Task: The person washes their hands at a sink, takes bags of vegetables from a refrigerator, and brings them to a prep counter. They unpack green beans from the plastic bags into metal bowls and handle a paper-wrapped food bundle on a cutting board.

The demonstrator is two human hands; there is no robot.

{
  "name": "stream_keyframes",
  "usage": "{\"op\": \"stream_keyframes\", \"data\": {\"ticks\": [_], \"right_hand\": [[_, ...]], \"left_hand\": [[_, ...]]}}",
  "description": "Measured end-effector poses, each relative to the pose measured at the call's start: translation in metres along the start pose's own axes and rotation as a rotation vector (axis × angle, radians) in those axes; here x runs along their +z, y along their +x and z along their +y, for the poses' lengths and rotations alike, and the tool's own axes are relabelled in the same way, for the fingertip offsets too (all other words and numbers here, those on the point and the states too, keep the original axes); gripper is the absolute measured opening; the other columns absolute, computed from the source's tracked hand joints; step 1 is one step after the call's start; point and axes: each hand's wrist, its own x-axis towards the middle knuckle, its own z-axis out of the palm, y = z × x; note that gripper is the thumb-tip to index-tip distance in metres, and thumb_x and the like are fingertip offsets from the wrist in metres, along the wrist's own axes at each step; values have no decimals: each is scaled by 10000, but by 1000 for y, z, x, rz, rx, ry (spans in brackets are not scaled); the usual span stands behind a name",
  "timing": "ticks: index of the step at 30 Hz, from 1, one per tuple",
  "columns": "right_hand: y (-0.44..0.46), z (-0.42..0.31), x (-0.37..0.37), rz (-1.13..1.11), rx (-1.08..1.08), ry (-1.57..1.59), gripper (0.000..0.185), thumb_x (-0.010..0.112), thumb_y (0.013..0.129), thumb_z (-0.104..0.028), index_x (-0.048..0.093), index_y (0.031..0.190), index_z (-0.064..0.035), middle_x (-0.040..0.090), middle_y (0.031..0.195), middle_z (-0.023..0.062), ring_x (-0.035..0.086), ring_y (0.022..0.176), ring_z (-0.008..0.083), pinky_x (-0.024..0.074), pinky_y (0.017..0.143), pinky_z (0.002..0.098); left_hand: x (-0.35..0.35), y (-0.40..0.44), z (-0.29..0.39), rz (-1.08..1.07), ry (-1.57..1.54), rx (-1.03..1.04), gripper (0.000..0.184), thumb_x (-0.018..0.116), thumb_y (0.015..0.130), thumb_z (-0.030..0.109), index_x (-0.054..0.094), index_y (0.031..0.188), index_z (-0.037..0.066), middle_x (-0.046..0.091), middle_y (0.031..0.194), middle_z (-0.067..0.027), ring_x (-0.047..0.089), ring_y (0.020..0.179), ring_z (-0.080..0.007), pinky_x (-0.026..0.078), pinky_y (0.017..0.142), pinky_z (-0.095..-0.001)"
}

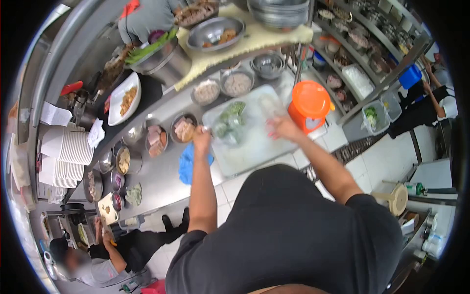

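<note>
Between the two hands, leafy greens (pixel 232 117) lie on the translucent cutting board (pixel 254 156). The left hand (pixel 201 140) curls at its edge, beside a metal bowl of meat (pixel 184 129); whether it grips anything, I cannot tell. The right hand (pixel 284 128) hovers with loosely spread fingers, the orange container (pixel 311 100) just right of it.

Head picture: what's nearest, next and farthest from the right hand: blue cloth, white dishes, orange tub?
From the right hand:
1. Orange tub, to its right.
2. Blue cloth, left of the board.
3. White dishes, far left.
</note>
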Motion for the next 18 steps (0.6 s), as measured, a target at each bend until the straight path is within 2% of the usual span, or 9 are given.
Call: {"op": "stream_keyframes", "data": {"ticks": [2,5,8,10,11,12,16,17,18], "right_hand": [[11,-17,24,-113,90,-4,377,575,1046,-294,603,1276,4,704,1101,175,743,865,291,622,714,438],[-20,-77,15,-51,-226,-999,520,629,1005,-389,593,1333,13,706,1152,248,730,959,351,589,845,466],[-79,-188,3,-66,-369,-1142,597,647,973,-446,593,1377,-10,691,1193,279,699,1030,398,544,932,470],[-111,-297,10,-139,-323,-1000,612,647,978,-461,573,1413,-36,674,1290,236,676,1157,387,542,975,451],[-111,-318,6,10,-631,-1038,524,657,982,-405,621,1367,-52,693,1272,202,693,1133,359,547,969,435],[-105,-347,5,57,-772,-1047,443,647,995,-355,660,1306,-40,719,1207,195,714,1077,345,560,935,420],[-61,-435,-10,324,-1038,-1303,341,607,1021,-313,701,1163,-18,737,1017,189,723,905,324,559,802,408],[-111,-474,18,260,-586,-1314,406,544,1022,-342,696,1214,-18,697,1254,168,636,1211,310,507,1007,408],[-102,-468,14,298,-768,-1347,325,569,1004,-288,704,1121,-16,702,1161,166,645,1128,337,517,950,421]], "left_hand": [[24,-11,2,-10,29,46,31,665,862,46,659,892,50,648,811,11,567,713,-101,470,631,-308],[51,-43,26,-52,120,96,122,692,882,118,676,953,20,709,847,-59,643,763,-174,516,705,-353],[64,-59,27,3,318,95,203,704,878,186,674,974,10,726,863,-173,704,813,-299,537,757,-409],[65,-58,21,57,334,208,253,715,871,228,675,989,7,716,878,-223,706,838,-369,539,770,-442],[65,-67,13,74,346,248,278,721,868,249,675,997,6,710,886,-248,707,851,-404,540,776,-458],[65,-68,12,62,347,188,304,736,866,276,666,982,4,717,885,-241,705,861,-421,540,772,-472],[57,-81,24,55,390,131,329,761,867,305,640,931,6,714,879,-240,709,858,-411,536,757,-465],[58,-84,25,54,382,134,338,766,866,313,633,923,6,713,877,-240,711,856,-407,536,754,-464],[58,-86,15,64,364,149,345,792,858,285,620,965,5,710,826,-198,704,779,-377,540,736,-454]]}}
